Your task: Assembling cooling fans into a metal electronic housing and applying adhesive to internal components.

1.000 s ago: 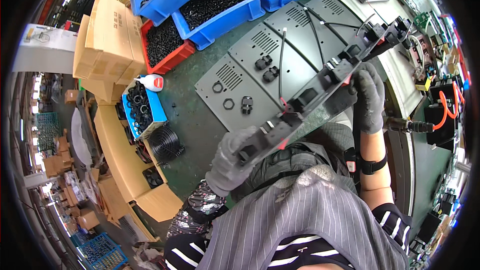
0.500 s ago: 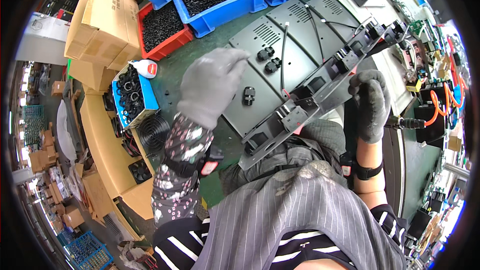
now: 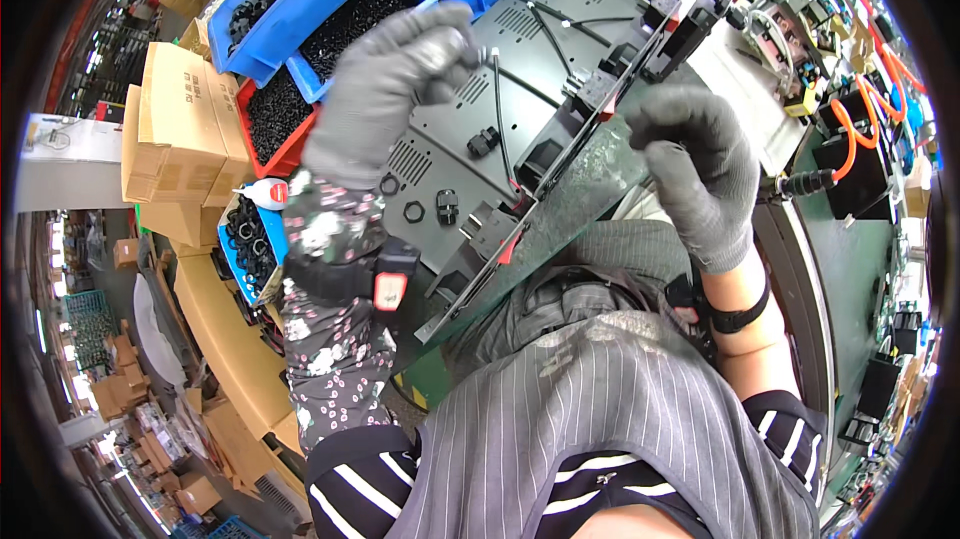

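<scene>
My left hand (image 3: 385, 99), in a grey glove, is raised over the left side of the dark grey metal panels (image 3: 455, 129). Its fingers are curled together, and whatever they hold is hidden. Below it, a black cable gland (image 3: 484, 143) and another black cable gland (image 3: 447, 207) lie on a panel, with a loose black ring nut (image 3: 413, 212) beside them. A long black bracket (image 3: 590, 124) carrying sockets slants across the panels, seen nearly edge-on. To its right hovers my gloved right hand (image 3: 700, 169), fingers bent, thumb apart, nothing visible between them.
Blue bins (image 3: 300, 79) and a red bin (image 3: 300, 144) of small black parts stand at the back left. Nearer are a blue box of black rings (image 3: 235, 264), a white bottle (image 3: 268, 193) and cartons (image 3: 180, 129). An orange coiled hose (image 3: 848, 139) hangs at right.
My left hand has moved up and away, and one of the far pair of glands is no longer visible. The bracket has tipped to nearly edge-on. My right thumb and fingers have spread apart.
</scene>
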{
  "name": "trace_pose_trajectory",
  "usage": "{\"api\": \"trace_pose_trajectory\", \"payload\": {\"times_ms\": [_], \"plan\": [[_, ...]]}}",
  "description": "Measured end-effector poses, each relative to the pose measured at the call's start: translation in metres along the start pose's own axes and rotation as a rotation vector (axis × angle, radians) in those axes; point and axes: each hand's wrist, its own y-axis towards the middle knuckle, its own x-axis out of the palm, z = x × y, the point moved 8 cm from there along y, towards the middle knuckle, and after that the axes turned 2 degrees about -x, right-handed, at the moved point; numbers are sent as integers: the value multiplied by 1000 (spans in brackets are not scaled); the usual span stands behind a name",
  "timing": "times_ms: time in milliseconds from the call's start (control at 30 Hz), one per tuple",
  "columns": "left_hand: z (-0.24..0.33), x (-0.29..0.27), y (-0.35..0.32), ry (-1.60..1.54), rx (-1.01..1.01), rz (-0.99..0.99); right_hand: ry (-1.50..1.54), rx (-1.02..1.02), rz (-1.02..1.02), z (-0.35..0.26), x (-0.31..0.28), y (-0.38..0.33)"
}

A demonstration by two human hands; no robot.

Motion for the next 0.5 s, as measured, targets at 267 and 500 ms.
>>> {"api": "trace_pose_trajectory", "payload": {"times_ms": [267,500], "plan": [[53,41,-58,-140,163,-64,21,-128,-185,-46,62,35],[10,-10,-90,432,109,261,245,-205,-32,-24,32,25]]}}
